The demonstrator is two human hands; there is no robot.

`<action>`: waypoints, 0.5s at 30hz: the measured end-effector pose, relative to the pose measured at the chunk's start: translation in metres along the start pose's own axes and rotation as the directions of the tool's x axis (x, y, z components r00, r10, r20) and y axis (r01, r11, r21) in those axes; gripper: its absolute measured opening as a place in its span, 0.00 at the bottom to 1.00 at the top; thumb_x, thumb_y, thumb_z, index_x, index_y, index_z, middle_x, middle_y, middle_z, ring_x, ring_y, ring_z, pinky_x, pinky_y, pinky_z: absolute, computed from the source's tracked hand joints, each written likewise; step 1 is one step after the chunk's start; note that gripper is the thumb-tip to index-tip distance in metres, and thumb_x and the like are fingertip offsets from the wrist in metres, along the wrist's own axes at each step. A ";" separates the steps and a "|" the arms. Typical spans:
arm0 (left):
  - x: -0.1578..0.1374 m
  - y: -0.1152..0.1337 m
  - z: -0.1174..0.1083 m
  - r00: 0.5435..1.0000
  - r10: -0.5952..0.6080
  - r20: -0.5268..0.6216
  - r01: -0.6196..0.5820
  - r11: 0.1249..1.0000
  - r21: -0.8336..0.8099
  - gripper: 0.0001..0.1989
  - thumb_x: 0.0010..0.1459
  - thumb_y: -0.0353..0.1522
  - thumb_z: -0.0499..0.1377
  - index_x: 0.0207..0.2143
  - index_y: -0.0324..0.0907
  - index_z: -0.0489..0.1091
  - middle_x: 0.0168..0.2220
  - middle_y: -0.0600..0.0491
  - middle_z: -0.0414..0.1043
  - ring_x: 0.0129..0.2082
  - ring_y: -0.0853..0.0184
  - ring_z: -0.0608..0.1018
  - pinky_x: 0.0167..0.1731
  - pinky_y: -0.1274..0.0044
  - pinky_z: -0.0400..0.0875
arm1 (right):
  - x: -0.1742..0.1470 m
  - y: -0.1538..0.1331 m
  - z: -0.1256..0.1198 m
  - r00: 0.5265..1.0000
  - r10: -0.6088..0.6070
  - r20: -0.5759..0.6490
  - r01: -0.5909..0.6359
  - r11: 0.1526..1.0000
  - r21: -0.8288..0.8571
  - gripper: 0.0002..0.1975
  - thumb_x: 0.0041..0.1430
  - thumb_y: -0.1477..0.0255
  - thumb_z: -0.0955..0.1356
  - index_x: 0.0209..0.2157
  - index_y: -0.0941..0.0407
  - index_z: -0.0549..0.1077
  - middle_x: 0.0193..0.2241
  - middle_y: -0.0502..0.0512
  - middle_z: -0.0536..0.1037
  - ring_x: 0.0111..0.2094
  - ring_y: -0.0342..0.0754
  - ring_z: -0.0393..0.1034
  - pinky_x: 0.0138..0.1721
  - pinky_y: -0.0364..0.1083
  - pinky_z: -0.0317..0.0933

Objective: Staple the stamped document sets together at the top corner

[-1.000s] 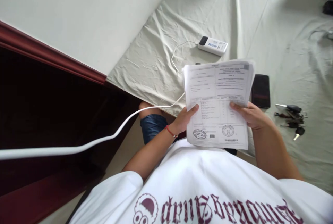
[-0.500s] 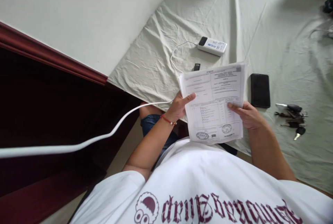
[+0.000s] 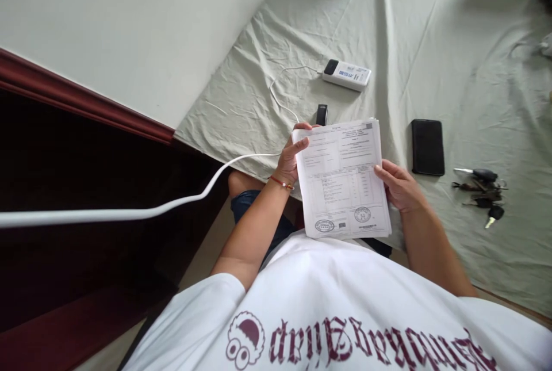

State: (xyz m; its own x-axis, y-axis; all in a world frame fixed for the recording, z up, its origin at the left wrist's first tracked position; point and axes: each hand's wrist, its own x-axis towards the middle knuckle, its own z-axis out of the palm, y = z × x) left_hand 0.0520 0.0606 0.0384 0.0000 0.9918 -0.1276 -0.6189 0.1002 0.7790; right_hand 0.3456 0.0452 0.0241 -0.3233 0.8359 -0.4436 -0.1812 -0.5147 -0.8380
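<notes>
Paper stack [image 3: 338, 184] held before a white shirt [image 3: 336, 285]
Left hand [image 3: 294, 153] grips its left edge, right hand [image 3: 399, 187] its right; phone [image 3: 428, 147] and keys [image 3: 483, 175] lie on the cloth [image 3: 452, 83] beyond.

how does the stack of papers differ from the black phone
The papers are white and printed; the phone is plain black. The papers are held between the left hand and right hand, while the phone lies on the pale green cloth. The papers look larger than the phone. Both are rectangular.
</notes>
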 end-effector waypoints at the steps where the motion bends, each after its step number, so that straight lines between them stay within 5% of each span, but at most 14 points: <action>1: 0.000 0.000 0.000 1.000 0.015 -0.007 -0.015 1.000 0.001 0.23 0.46 0.45 0.78 0.41 0.50 0.75 0.58 0.51 0.80 0.61 0.48 0.79 0.60 0.57 0.76 | 0.001 0.001 0.001 0.999 -0.032 -0.028 0.032 0.999 0.008 0.17 0.56 0.55 0.82 0.45 0.46 0.87 0.42 0.48 0.89 0.38 0.48 0.85 0.41 0.44 0.79; 7: 0.006 0.001 -0.004 0.997 0.071 -0.008 -0.071 0.997 0.017 0.20 0.50 0.50 0.76 0.35 0.49 0.76 0.61 0.53 0.78 0.62 0.48 0.79 0.60 0.56 0.76 | 0.006 0.008 0.001 0.995 -0.044 -0.090 0.046 0.999 0.018 0.17 0.52 0.54 0.83 0.39 0.49 0.86 0.36 0.49 0.88 0.32 0.46 0.82 0.34 0.42 0.76; 12: 0.004 0.008 0.005 0.998 0.056 0.020 -0.057 0.998 0.025 0.24 0.53 0.52 0.74 0.47 0.51 0.78 0.59 0.50 0.80 0.68 0.47 0.75 0.64 0.55 0.72 | 0.004 0.010 0.000 0.995 -0.044 -0.094 0.045 0.999 0.009 0.20 0.53 0.52 0.82 0.43 0.47 0.86 0.40 0.50 0.89 0.37 0.51 0.85 0.40 0.47 0.80; 15: 0.001 0.013 0.011 0.998 0.023 0.054 -0.026 0.999 0.042 0.21 0.56 0.52 0.73 0.44 0.50 0.78 0.60 0.49 0.80 0.68 0.47 0.75 0.64 0.55 0.73 | 0.002 0.011 0.000 0.996 -0.031 -0.088 0.032 0.999 0.003 0.19 0.57 0.53 0.81 0.46 0.47 0.86 0.42 0.51 0.89 0.40 0.52 0.86 0.41 0.48 0.81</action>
State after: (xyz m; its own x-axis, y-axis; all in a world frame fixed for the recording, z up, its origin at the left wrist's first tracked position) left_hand 0.0528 0.0640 0.0554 0.0278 0.9967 -0.0760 -0.5854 0.0779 0.8070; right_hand 0.3430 0.0409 0.0142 -0.2343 0.8651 -0.4435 -0.1939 -0.4886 -0.8507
